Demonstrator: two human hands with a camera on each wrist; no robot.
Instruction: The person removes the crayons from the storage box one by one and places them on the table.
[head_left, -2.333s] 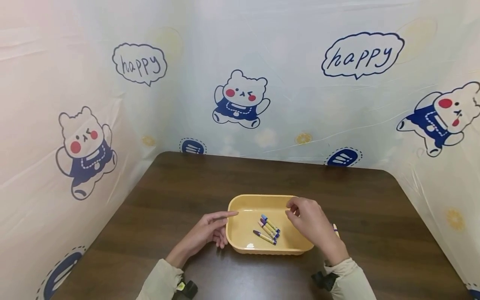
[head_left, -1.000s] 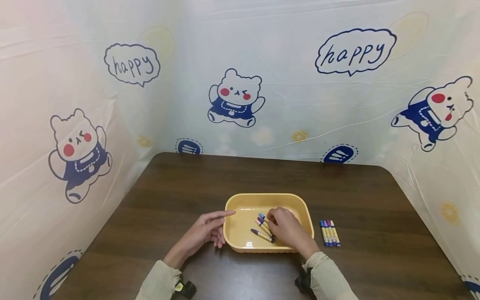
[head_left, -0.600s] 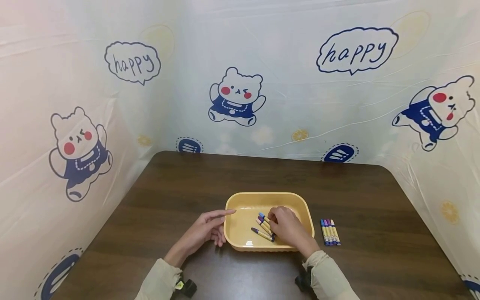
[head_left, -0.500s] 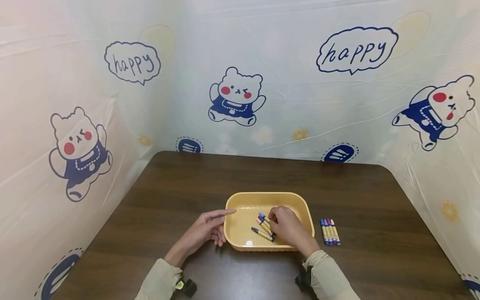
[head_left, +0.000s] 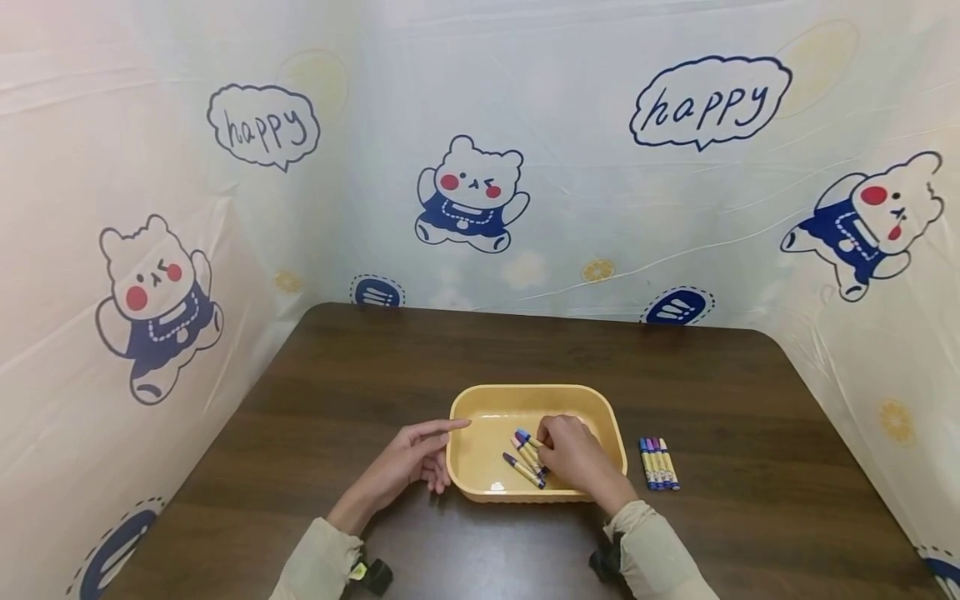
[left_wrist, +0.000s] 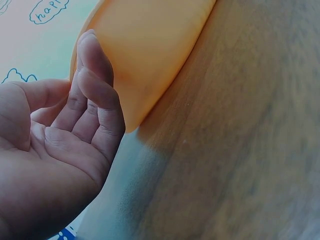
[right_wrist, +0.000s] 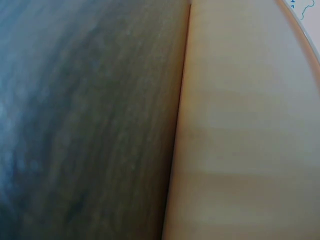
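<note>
Crayons (head_left: pixel 525 454) in the yellow tray (head_left: pixel 480 398) are being pinched by the right hand (head_left: pixel 573 454); left hand (head_left: pixel 408 462), relaxed open, steadies the rim at 9 o'clock. Next judged: lift toward the 3 o'clock row (head_left: pixel 658 463).

The word "happy" is handwritten inside a speech bubble (head_left: pixel 263 127) on the left of the backdrop (head_left: pixel 585 208), and again inside a larger bubble (head_left: pixel 710 102) on the right. In the left wrist view a bubble (left_wrist: pixel 49 11) shows only "hap". Print on the crayons is too small to read.
</note>
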